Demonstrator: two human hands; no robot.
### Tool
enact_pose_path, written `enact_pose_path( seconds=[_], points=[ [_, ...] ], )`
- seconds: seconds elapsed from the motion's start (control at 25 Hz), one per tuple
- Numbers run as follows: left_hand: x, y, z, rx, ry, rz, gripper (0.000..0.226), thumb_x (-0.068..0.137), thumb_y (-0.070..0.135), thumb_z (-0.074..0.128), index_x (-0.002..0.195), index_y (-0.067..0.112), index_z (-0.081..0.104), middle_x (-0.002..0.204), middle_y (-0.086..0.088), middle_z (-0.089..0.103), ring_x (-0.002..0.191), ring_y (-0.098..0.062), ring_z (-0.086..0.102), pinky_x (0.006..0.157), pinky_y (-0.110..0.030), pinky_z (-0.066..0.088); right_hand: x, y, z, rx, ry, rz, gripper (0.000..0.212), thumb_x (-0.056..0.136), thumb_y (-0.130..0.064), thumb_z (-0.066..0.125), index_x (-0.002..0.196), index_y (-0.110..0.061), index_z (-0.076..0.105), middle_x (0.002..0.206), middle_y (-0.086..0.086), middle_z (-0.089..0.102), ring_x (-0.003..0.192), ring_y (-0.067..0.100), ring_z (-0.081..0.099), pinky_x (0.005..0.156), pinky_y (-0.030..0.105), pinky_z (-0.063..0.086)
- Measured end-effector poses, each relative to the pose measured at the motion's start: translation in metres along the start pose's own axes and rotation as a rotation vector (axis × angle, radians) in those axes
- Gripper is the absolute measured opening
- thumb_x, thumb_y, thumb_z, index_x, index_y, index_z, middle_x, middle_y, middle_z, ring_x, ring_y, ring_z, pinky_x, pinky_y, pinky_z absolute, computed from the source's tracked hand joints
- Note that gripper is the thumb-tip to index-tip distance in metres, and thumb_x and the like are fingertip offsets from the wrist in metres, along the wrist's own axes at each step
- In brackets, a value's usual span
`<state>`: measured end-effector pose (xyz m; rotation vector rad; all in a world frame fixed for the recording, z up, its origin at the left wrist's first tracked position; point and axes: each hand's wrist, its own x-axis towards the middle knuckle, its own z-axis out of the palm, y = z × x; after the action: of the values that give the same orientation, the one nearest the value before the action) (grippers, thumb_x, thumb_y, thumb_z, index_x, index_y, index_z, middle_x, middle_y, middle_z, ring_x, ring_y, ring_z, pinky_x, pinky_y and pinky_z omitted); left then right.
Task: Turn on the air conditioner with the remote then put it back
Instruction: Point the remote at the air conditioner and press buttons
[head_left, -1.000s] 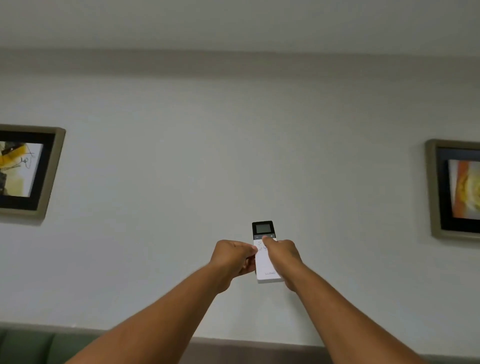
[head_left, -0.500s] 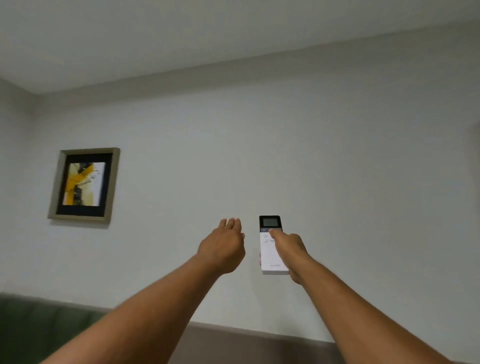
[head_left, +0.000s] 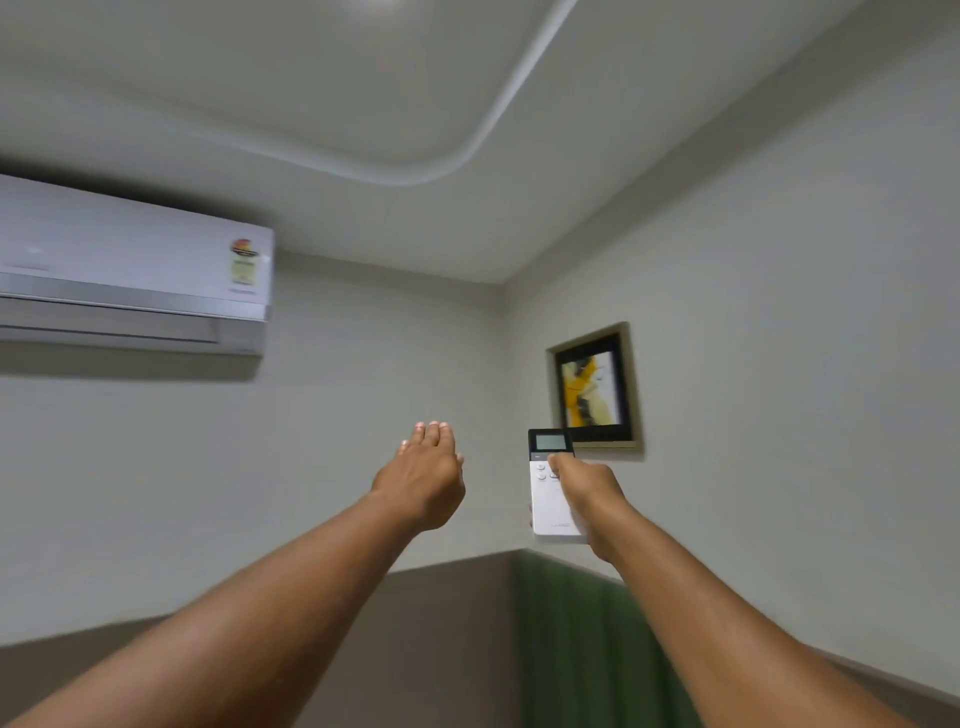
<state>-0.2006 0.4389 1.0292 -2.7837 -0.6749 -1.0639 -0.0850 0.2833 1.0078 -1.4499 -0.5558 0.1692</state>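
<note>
Fingers of the right hand (head_left: 584, 486) clasp the slim white plastic remote (head_left: 551, 483) low on its body, likely light and rigid; the left hand (head_left: 423, 480) hangs empty, fingers loosely extended.

Looking up into a room corner. Right hand (head_left: 589, 491) wrapped around a white remote (head_left: 551, 491) held upright, dark display end on top, thumb resting on the buttons just below the screen. Left hand (head_left: 423, 480) beside it but apart — flat, fingers together, holding nothing. Both forearms stretched forward from the bottom edge. High on the left wall, a white air conditioner (head_left: 135, 270) with a coloured sticker near its right end, louvre apparently shut. On the right wall, a framed picture (head_left: 595, 387) in yellow and black — its lower left corner hidden behind the remote. Green padded panelling (head_left: 582, 639) along the lower wall.
</note>
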Motion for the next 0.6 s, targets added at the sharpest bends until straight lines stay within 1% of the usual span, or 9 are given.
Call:
enact_pose_path(
  seconds=[0.08, 0.16, 0.28, 0.36, 0.44, 0.6],
  points=[
    [-0.028, -0.08, -0.045, 0.078, 0.041, -0.141, 0.058, 0.103, 0.03, 0.019, 0.154, 0.004, 0.008, 0.165, -0.012, 0.007, 0.152, -0.026, 0.002, 0.122, -0.041, 0.008, -0.014, -0.011, 0.09, 0.037, -0.174, -0.007, 0.027, 0.083, -0.024, 0.052, 0.098, -0.007, 0.067, 0.097, 0.02, 0.076, 0.088, 0.04, 0.074, 0.088, 0.053, 0.059],
    [-0.062, -0.151, -0.092, 0.168, 0.086, -0.269, 0.058, 0.103, 0.03, 0.019, 0.154, 0.003, 0.01, 0.165, -0.012, 0.009, 0.152, -0.026, 0.003, 0.122, -0.041, 0.009, -0.039, -0.026, 0.172, 0.079, -0.337, -0.014, 0.031, 0.077, -0.023, 0.052, 0.1, -0.006, 0.067, 0.1, 0.022, 0.075, 0.092, 0.041, 0.073, 0.091, 0.056, 0.057],
    [-0.119, -0.223, -0.16, 0.287, 0.106, -0.411, 0.057, 0.103, 0.029, 0.021, 0.152, 0.001, 0.014, 0.163, -0.014, 0.014, 0.151, -0.028, 0.007, 0.122, -0.043, 0.011, -0.09, -0.048, 0.269, 0.156, -0.543, -0.023, 0.035, 0.074, -0.023, 0.053, 0.102, -0.007, 0.066, 0.106, 0.023, 0.074, 0.097, 0.042, 0.072, 0.093, 0.057, 0.056],
    [-0.161, -0.262, -0.207, 0.373, 0.145, -0.514, 0.056, 0.103, 0.028, 0.022, 0.151, 0.0, 0.017, 0.161, -0.015, 0.019, 0.15, -0.029, 0.01, 0.121, -0.043, 0.013, -0.135, -0.061, 0.324, 0.197, -0.696, -0.015, 0.035, 0.075, -0.024, 0.054, 0.103, -0.008, 0.066, 0.109, 0.023, 0.073, 0.099, 0.041, 0.071, 0.093, 0.057, 0.055],
    [-0.19, -0.282, -0.236, 0.42, 0.137, -0.568, 0.056, 0.103, 0.027, 0.022, 0.15, -0.001, 0.018, 0.16, -0.016, 0.02, 0.15, -0.03, 0.012, 0.121, -0.044, 0.013, -0.165, -0.069, 0.358, 0.215, -0.766, -0.021, 0.036, 0.075, -0.025, 0.054, 0.105, -0.009, 0.066, 0.111, 0.023, 0.073, 0.1, 0.041, 0.071, 0.094, 0.056, 0.055],
    [-0.24, -0.299, -0.267, 0.492, 0.091, -0.64, 0.057, 0.103, 0.028, 0.02, 0.153, 0.0, 0.012, 0.163, -0.016, 0.014, 0.151, -0.029, 0.008, 0.122, -0.043, 0.012, -0.215, -0.081, 0.4, 0.234, -0.88, -0.009, 0.035, 0.077, -0.027, 0.053, 0.104, -0.009, 0.065, 0.11, 0.023, 0.073, 0.099, 0.041, 0.071, 0.095, 0.055, 0.055]
  ],
)
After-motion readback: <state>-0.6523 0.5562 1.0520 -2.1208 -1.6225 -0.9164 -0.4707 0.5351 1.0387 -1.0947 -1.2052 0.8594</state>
